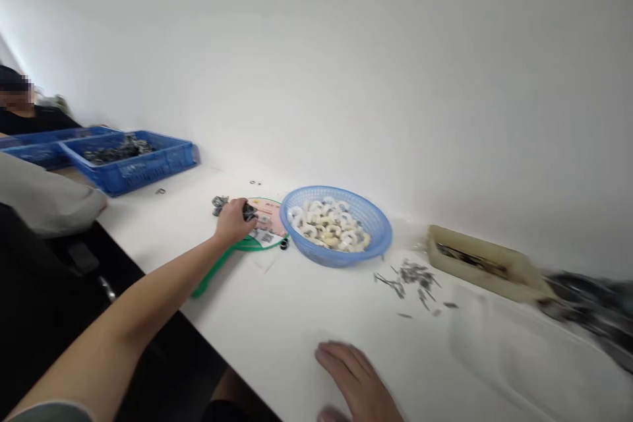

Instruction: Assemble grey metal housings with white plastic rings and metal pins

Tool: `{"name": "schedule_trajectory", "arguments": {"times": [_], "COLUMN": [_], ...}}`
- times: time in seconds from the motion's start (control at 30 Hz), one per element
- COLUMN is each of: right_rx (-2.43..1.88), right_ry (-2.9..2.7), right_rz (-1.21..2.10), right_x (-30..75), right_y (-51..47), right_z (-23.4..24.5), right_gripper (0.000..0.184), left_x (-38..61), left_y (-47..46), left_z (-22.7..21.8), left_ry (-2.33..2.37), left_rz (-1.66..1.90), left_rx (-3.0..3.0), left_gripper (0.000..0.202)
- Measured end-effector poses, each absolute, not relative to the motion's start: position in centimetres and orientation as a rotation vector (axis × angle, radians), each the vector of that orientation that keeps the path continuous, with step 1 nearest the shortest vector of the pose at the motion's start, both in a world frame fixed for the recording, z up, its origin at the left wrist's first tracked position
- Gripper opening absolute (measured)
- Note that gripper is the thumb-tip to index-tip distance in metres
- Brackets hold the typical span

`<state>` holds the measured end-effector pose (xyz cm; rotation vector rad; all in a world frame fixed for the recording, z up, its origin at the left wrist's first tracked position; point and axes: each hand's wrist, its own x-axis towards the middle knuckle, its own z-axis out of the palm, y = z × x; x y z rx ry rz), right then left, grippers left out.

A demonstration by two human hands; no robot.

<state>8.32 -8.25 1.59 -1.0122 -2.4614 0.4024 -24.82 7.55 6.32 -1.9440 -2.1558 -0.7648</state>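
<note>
Dark metal pieces (248,212) are bunched in the left hand (231,223), fingers curled round them, over the disc of a green-rimmed hand fan (264,227); at this size I cannot resolve their long axis or which way they point. Fan handle (212,275) runs down-left from the disc toward the near edge of the white table (277,343). Just right of the fan sits a blue plastic basket (336,257) of white rings (326,224). More dark rings (220,206) lie just left of the left hand. Right hand (356,379), blurred, is open with fingers spread, holding nothing I can see, close to the table's near edge and well apart from the left hand. Silver metal strips (410,280) lie beyond it.
</note>
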Motion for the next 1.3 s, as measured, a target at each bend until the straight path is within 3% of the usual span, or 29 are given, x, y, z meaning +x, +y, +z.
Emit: {"name": "schedule_trajectory", "arguments": {"times": [0.17, 0.33, 0.6, 0.93, 1.3], "right_rx": [-1.118, -0.907, -0.679, -0.947, -0.866], "right_ry": [-1.917, -1.139, -0.607, -0.527, -0.421], "right_rz": [0.941, 1.278, 1.304, 1.319, 1.337], "right_x": [8.6, 9.7, 9.9, 10.1, 10.0], "right_y": [-9.6, -8.4, -7.4, -7.8, -7.6], "right_z": [1.4, 0.3, 0.7, 0.4, 0.4], "right_gripper": [0.051, 0.048, 0.044, 0.041, 0.034], "left_x": [-17.1, -7.3, -0.9, -1.6, -1.4], "left_y": [-0.1, -5.1, -4.5, -5.4, -6.4], "left_z": [5.1, 3.7, 0.8, -1.8, 0.3], "left_ry": [-1.648, -1.112, -1.144, -1.716, -2.21], "left_rz": [-1.349, -1.533, -1.529, -1.424, -1.341], "left_rx": [-2.421, -2.996, -3.068, -2.936, -3.032], "left_gripper": [0.051, 0.042, 0.036, 0.089, 0.085]}}
